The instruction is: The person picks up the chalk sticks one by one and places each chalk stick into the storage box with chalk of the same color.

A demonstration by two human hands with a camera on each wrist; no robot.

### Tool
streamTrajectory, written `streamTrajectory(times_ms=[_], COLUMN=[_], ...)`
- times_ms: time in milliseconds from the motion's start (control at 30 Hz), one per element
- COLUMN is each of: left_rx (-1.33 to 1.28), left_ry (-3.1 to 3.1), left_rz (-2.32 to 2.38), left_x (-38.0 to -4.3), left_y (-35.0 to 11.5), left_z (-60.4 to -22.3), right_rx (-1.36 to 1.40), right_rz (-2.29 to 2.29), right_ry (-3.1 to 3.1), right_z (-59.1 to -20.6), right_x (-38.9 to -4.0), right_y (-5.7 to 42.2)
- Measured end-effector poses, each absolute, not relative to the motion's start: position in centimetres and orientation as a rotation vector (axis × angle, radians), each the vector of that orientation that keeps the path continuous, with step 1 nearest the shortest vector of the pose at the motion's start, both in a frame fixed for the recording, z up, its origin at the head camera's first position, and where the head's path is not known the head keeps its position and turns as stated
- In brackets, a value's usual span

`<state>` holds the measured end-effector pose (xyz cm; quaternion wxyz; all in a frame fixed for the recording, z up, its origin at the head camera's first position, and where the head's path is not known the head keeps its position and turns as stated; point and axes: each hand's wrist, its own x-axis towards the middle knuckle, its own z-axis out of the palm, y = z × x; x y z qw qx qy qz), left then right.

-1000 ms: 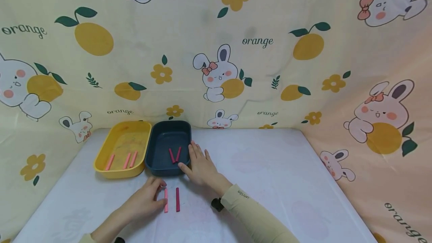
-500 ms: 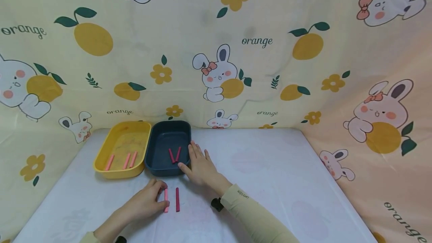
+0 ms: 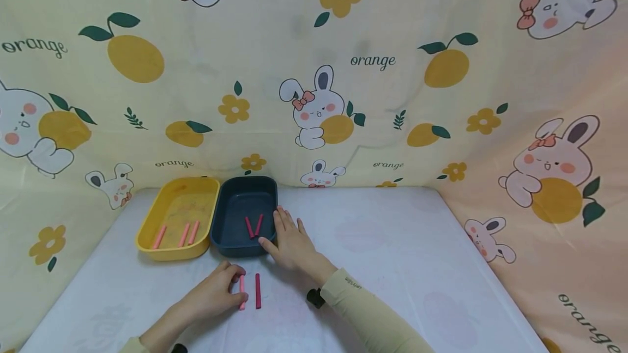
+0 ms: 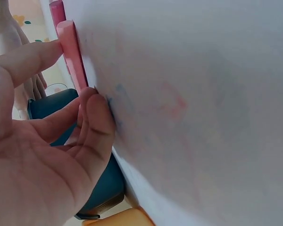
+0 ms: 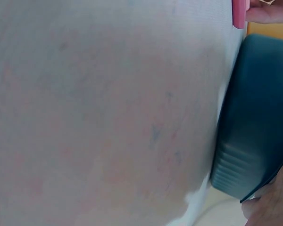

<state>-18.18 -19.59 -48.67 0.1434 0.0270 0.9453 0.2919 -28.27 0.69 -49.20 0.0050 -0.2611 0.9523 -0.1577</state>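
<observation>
My left hand (image 3: pixel 216 290) pinches a light pink stick (image 4: pixel 72 59) lengthwise, its thumb by the near end and its fingertips by the far end. The stick lies upon the white tabletop. Just right of it is a dark pink stick (image 3: pixel 258 291), parallel and apart. Straight fingers of my right hand (image 3: pixel 294 244) rest along the right side of the navy tray (image 3: pixel 247 250), and its thumb is at the near right corner. Inside that tray, two dark pink sticks (image 3: pixel 249 227) form a V. The right wrist view shows this tray (image 5: pixel 254 113) from the side.
A yellow tray (image 3: pixel 169 254) stands against the navy one on its left, with three light pink sticks (image 3: pixel 159 237) inside. Behind both trays rises a patterned cloth (image 3: pixel 304 31) with rabbits and oranges. White tabletop (image 3: pixel 382 255) extends to the right of my right arm.
My left hand has shifted slightly to the right, its thumb and fingers coming in against the light pink stick. My right hand stays at the navy tray.
</observation>
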Motion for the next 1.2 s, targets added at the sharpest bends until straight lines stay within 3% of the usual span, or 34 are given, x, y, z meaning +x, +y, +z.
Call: streamTrajectory(times_ms=[1200], left_rx=[0.083], left_ry=[2.553], left_rz=[1.357], left_x=[-17.57], left_y=[-19.28], left_z=[-48.87], right_rx=[-0.817], right_rz=[-0.488], right_ry=[2.977], right_z=[-49.1], right_x=[-28.25], right_y=[0.7])
